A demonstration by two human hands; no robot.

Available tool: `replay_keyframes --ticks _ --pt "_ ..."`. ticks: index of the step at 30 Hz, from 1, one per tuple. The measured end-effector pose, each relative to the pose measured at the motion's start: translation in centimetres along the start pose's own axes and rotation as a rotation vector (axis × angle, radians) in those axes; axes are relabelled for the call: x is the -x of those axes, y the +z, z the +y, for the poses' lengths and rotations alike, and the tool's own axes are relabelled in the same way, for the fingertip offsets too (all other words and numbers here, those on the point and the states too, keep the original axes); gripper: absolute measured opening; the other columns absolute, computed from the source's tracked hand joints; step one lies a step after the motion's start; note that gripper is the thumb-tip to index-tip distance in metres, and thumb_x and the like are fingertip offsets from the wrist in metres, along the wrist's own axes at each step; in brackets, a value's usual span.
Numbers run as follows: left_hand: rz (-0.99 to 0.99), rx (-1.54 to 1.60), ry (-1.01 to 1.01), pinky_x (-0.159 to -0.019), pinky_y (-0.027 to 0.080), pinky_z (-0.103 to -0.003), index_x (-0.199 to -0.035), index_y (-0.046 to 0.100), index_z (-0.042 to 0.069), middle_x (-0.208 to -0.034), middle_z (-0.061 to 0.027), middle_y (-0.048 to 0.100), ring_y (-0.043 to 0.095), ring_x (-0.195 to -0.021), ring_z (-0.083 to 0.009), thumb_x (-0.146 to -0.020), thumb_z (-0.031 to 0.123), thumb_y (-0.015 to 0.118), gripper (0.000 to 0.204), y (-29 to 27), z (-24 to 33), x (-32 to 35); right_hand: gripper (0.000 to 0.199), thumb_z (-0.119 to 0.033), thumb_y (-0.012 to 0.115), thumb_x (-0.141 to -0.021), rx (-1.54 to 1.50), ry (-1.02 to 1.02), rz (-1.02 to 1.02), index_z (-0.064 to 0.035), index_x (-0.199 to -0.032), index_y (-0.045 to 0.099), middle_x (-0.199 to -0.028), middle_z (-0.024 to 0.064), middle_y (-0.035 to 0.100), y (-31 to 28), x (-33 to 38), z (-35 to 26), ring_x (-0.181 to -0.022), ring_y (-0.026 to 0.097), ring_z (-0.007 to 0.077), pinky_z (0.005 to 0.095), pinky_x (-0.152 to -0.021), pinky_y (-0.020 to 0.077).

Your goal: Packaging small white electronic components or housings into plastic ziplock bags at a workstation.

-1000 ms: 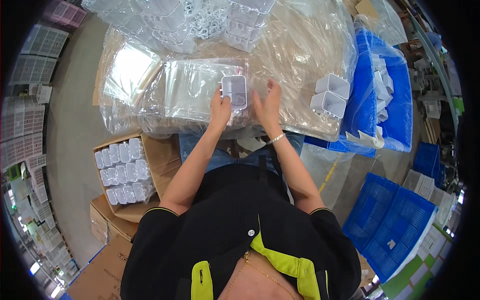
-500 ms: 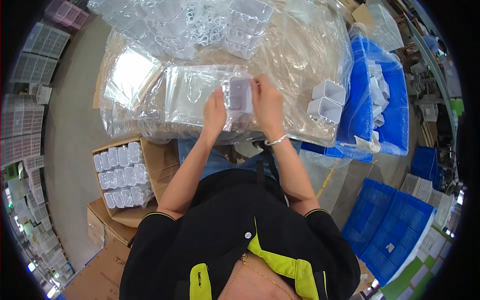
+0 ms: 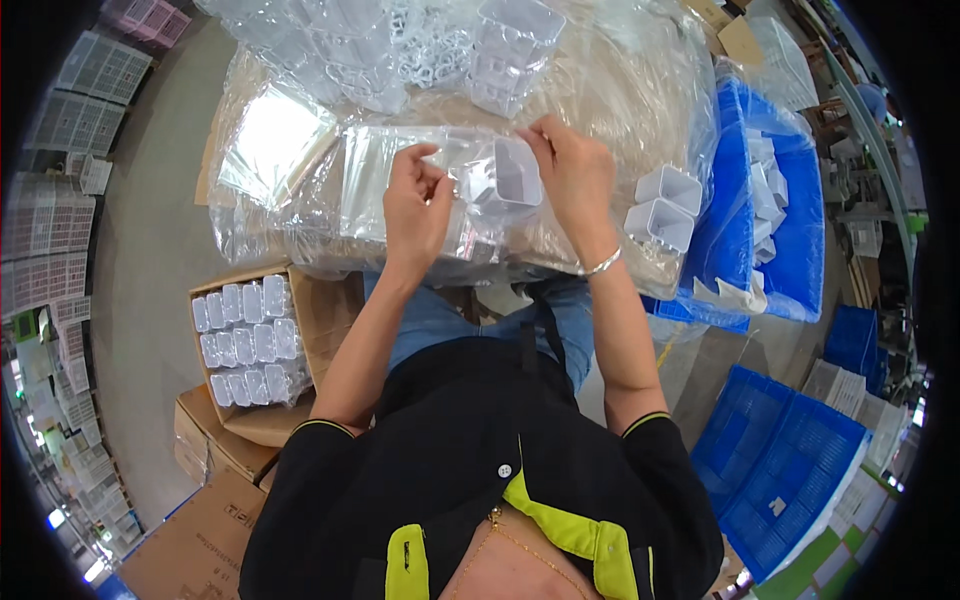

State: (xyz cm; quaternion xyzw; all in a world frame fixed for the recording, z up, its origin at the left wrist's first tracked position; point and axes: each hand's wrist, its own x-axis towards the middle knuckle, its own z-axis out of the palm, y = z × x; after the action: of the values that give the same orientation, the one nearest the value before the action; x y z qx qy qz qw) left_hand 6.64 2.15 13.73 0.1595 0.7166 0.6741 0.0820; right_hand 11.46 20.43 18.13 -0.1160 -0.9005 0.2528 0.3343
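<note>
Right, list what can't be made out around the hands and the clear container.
- Head view: right hand palm, turned away.
- Clear container: contents and bag edge lost in glare on the plastic sheeting.
- Left hand fingertips curled under.
- Cardboard box pieces too small.

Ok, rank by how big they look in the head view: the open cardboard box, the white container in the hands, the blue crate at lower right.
1. Blue crate
2. Cardboard box; close to the crate, and fisheye bending makes that order unsure
3. White container, clearly smallest
</note>
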Motion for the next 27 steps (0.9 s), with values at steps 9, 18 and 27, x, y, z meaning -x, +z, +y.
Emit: replay_keyframes --ticks 9,18,27 --pt "-0.033 0.010 -0.126 -0.060 0.048 -0.024 -0.112 0.055 -0.002 -0.077 -0.0044 0.059 0.058 -0.065 -0.0095 -0.091 0.003 0.057 0.021 0.7 1.0 0.7 0.012 -0.018 0.072 -0.082 -0.100 -0.129 0.046 -0.0063 -0.083 0.068 -0.064 0.0121 0.063 -0.1 -1.0 0.1 -0.052 0.061 0.0235 0.0315 -0.049 0.0439" --pt "-0.018 0.054 -0.193 -0.055 0.046 -0.023 -0.093 0.049 0.001 -0.073 -0.0054 0.058 0.057 -0.061 -0.0104 -0.096 0.011 0.054 0.012 1.3 -1.6 -0.3 0.013 -0.011 0.073 -0.079 0.006 -0.093 0.121 -0.0027 -0.085 0.065 -0.066 0.0123 0.061 0.1 -0.1 1.1 -0.058 0.060 0.0282 0.0363 -0.055 0.0464" --pt "-0.026 -0.102 -0.039 -0.055 0.043 -0.029 -0.087 0.050 0.001 -0.068 -0.0091 0.058 0.057 -0.060 -0.0150 -0.094 0.012 0.054 0.014 4.4 -2.9 0.2 0.016 -0.015 0.064 -0.082 0.197 -0.003 -0.581 0.0011 -0.083 0.063 -0.081 0.0206 0.064 3.4 3.5 1.7 -0.076 0.064 0.0383 0.0447 -0.066 0.0507"
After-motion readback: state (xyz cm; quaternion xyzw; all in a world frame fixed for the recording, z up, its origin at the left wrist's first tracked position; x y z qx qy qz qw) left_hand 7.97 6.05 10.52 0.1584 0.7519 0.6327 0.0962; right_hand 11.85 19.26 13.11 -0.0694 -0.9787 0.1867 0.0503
